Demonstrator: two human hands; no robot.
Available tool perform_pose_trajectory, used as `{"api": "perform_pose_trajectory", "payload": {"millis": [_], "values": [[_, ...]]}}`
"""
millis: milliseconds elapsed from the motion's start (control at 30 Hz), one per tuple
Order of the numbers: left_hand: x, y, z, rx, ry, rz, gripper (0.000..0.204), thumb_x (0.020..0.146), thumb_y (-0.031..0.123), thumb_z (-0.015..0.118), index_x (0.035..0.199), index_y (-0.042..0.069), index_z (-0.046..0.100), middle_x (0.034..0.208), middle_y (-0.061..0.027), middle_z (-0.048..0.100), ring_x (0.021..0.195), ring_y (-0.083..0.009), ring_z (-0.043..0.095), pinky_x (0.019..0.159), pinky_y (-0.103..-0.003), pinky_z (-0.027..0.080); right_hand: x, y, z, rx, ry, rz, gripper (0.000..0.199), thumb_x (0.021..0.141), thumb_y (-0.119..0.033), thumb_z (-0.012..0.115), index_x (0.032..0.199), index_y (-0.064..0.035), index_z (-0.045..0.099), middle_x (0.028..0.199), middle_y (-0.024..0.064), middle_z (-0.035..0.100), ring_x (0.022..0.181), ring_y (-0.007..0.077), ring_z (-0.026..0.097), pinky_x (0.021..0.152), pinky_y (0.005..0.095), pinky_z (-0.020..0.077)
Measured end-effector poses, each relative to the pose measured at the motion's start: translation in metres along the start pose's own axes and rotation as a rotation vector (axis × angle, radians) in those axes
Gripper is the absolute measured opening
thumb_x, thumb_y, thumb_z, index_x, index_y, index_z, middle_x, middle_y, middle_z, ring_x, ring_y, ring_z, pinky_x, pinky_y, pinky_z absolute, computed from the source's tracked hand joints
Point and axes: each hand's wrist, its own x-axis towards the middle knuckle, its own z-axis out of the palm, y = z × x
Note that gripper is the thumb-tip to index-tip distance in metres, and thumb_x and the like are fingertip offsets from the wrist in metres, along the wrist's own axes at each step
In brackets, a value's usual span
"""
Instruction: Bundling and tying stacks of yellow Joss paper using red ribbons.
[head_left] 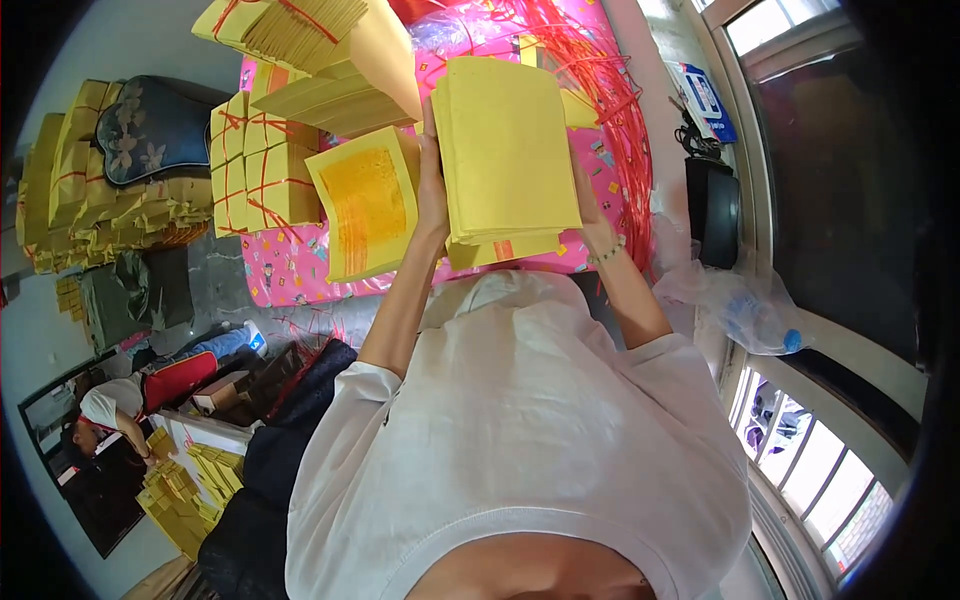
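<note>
A thick stack of plain yellow paper sheets is gripped upright between my two hands, in front of my chest. My left hand presses along its left edge. My right hand, with a beaded bracelet at the wrist, closes on the right edge, and its fingers are partly hidden behind the stack. Below its lower edge, more yellow paper with an orange print peeks out on the pink patterned table cover. Just left of my left hand lies a yellow paper stack with an orange printed square.
Yellow bundles tied with red string stand at the left, with taller paper stacks behind. Loose red strings spill down the right side. Further left are more bundles and a dark cushion. Another person handles yellow bundles lower left.
</note>
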Motion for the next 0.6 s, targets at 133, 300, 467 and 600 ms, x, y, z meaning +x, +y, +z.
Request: {"api": "perform_pose_trajectory", "payload": {"millis": [133,300,467,600], "values": [[-0.005,0.011,0.003,-0.090,-0.026,0.112,0.060,0.098,0.047,0.020,0.147,0.015,0.007,0.152,-0.0045,0.012,0.138,-0.0199,0.016,0.112,-0.033,0.017,0.020,-0.044,0.011,0.336,0.147,0.128,0.060,0.100,-0.040,0.025,0.147,-0.0090,0.004,0.152,0.0094,0.008,0.140,0.0222,0.009,0.113,0.0342,0.0124],[-0.006,0.000,-0.004,-0.094,0.008,-0.078,0.061,0.098,0.047,0.019,0.147,0.013,0.006,0.152,-0.0048,0.011,0.139,-0.0197,0.014,0.112,-0.033,0.016,0.019,-0.046,0.016,0.297,0.043,0.184,0.061,0.099,-0.046,0.020,0.147,-0.0107,0.007,0.152,0.0067,0.009,0.140,0.0210,0.008,0.113,0.0338,0.0113],[-0.003,-0.002,-0.005,-0.014,-0.026,0.000,0.059,0.099,0.045,0.018,0.147,0.014,0.005,0.152,-0.0044,0.010,0.139,-0.0196,0.013,0.112,-0.032,0.014,0.020,-0.052,0.017,0.357,0.041,0.213,0.062,0.098,-0.047,0.021,0.147,-0.0105,0.009,0.152,0.0060,0.012,0.139,0.0201,0.010,0.113,0.0338,0.0117],[-0.002,0.009,0.008,0.101,-0.060,0.115,0.059,0.099,0.046,0.018,0.147,0.014,0.006,0.152,-0.0044,0.011,0.139,-0.0196,0.013,0.112,-0.032,0.013,0.021,-0.046,0.013,0.381,0.036,0.226,0.063,0.098,-0.048,0.022,0.147,-0.0100,0.010,0.151,0.0068,0.013,0.139,0.0199,0.012,0.113,0.0338,0.0124]]}}
